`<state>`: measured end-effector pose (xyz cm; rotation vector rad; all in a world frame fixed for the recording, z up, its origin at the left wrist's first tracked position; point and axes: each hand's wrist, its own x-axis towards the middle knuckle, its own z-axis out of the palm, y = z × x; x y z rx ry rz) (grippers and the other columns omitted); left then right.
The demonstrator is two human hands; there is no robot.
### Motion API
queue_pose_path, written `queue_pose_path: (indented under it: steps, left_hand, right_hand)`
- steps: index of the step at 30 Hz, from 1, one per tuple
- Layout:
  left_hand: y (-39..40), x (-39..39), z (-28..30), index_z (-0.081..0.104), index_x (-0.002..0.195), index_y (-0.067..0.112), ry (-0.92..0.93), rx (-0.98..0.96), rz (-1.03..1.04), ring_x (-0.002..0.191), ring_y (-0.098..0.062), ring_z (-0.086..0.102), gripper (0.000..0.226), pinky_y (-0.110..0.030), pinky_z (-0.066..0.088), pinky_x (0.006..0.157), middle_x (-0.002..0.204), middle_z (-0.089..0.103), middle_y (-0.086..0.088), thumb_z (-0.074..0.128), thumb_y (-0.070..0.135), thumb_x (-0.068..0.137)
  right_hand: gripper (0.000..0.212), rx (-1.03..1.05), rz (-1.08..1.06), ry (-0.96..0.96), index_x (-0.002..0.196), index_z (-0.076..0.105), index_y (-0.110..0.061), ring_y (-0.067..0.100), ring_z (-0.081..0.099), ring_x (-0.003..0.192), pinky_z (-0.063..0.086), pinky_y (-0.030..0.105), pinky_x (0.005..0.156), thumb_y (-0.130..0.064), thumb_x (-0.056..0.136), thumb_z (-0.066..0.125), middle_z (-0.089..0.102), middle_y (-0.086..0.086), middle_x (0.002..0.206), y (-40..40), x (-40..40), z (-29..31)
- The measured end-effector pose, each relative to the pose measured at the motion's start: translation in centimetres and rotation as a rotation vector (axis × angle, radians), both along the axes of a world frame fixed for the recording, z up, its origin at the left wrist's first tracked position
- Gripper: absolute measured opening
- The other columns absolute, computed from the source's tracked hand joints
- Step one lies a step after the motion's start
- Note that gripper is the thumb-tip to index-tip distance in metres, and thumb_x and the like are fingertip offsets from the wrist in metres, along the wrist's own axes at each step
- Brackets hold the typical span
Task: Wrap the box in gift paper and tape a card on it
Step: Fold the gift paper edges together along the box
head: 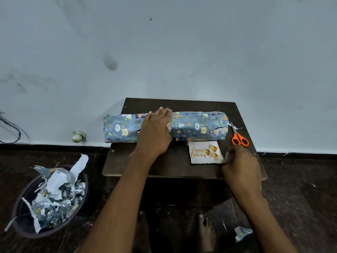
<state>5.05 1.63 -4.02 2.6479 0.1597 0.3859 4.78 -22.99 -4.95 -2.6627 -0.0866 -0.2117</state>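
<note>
Against a scuffed pale wall, a small dark wooden desk (164, 167) carries a gift-wrapping job nearing its last stage. On it, the left hand (155, 132) lies flat, its grip spread with straight fingers pressing down on the long box wrapped in blue animal-print gift paper (197, 125), which lies across the far half of the desk with its left end past the edge. The right hand (240, 167) has its grip curled at the right edge of the white "Happy Birthday" card with gold balloons (206, 152), pinching something small and pale there; whether that is tape or the card's corner cannot be told. The card lies just in front of the box. Orange-handled scissors (238, 137) rest near the desk's right edge. A dark round bin of paper scraps (49, 198) stands on the floor to the left.

Wrapping looks finished; the card step appears under way. Next, the card likely needs lifting onto the box and taping flat.
</note>
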Motion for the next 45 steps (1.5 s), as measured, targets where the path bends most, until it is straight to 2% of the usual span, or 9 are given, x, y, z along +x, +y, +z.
queue_pose_path:
  steps: [9,15,21,23,26,33,38,42,45]
  left_hand:
    - [-0.1,0.0,0.0,0.039,0.155,0.014,-0.010,-0.063,0.008,0.152,-0.015,0.024,0.053,-0.030,0.003,0.124,0.161,0.038,0.000,0.043,0.004,0.102]
    - [-0.4,0.4,0.0,0.060,0.139,0.013,-0.091,-0.278,0.069,0.145,-0.018,0.041,0.048,-0.033,0.012,0.122,0.148,0.055,-0.003,0.055,-0.005,0.094]
    - [-0.3,0.4,0.2,0.067,0.128,0.014,-0.089,-0.352,0.080,0.130,-0.024,0.052,0.043,-0.045,0.027,0.119,0.131,0.066,-0.005,0.058,-0.005,0.089]
    - [-0.3,0.3,0.6,0.067,0.122,0.013,-0.081,-0.344,0.095,0.116,-0.026,0.055,0.036,-0.045,0.036,0.109,0.116,0.068,-0.006,0.058,-0.003,0.090]
    - [-0.5,0.1,1.1,0.061,0.131,0.017,-0.082,-0.361,0.115,0.114,-0.024,0.055,0.044,-0.044,0.038,0.109,0.117,0.065,-0.002,0.061,-0.001,0.091]
    - [-0.3,0.2,0.9,0.052,0.118,0.024,-0.063,-0.433,0.130,0.120,-0.025,0.055,0.040,-0.052,0.043,0.105,0.121,0.065,0.003,0.062,0.002,0.087]
    - [-0.5,0.0,1.1,0.066,0.100,0.019,-0.073,-0.470,0.117,0.105,-0.022,0.060,0.029,-0.053,0.046,0.101,0.094,0.064,0.018,0.057,-0.005,0.085]
    - [-0.1,0.2,0.8,0.072,0.101,0.020,-0.086,-0.486,0.116,0.112,-0.020,0.062,0.028,-0.052,0.045,0.104,0.104,0.070,0.014,0.060,0.000,0.086]
    - [0.0,0.2,1.2,0.071,0.115,0.021,-0.076,-0.524,0.124,0.109,-0.020,0.063,0.038,-0.048,0.050,0.100,0.110,0.071,0.008,0.062,-0.002,0.087]
  right_hand:
    - [0.035,0.220,-0.107,-0.350,0.109,0.062,0.001,0.044,0.057,0.098,0.045,0.052,0.085,0.013,0.076,0.063,0.062,0.021,0.104,0.7,-0.6,2.1]
    - [0.037,0.380,0.275,-0.591,0.123,0.063,-0.002,0.029,0.056,0.094,0.041,0.034,0.084,0.010,0.088,0.058,0.061,0.011,0.102,4.2,-0.5,2.4]
    - [0.028,0.536,0.535,-0.412,0.108,0.072,-0.013,0.024,0.059,0.091,0.048,0.042,0.082,0.006,0.090,0.062,0.062,0.004,0.097,7.8,1.7,2.5]
    - [0.027,0.648,0.612,-0.198,0.098,0.069,-0.022,0.017,0.059,0.091,0.049,0.030,0.081,0.003,0.094,0.062,0.062,0.004,0.096,7.7,3.0,2.8]
    - [0.016,0.820,0.632,0.078,0.094,0.065,-0.017,0.009,0.057,0.084,0.045,0.017,0.073,-0.010,0.102,0.054,0.062,0.010,0.094,7.2,4.5,3.9]
    - [0.039,1.244,0.379,0.242,0.083,0.060,-0.010,0.014,0.058,0.061,0.052,0.024,0.063,-0.016,0.112,0.034,0.059,-0.002,0.064,8.3,6.1,4.1]
    - [0.040,1.336,0.364,0.317,0.082,0.057,-0.006,0.010,0.044,0.051,0.043,0.023,0.056,-0.018,0.112,0.033,0.046,-0.007,0.053,9.2,6.3,2.8]
    - [0.040,1.289,0.420,0.239,0.085,0.058,-0.009,0.018,0.059,0.057,0.053,0.029,0.059,-0.021,0.113,0.032,0.059,-0.001,0.059,9.6,6.1,3.5]
    - [0.039,1.319,0.417,0.273,0.090,0.055,-0.008,0.031,0.075,0.078,0.062,0.036,0.071,-0.023,0.113,0.029,0.075,0.013,0.080,10.5,5.9,3.6]
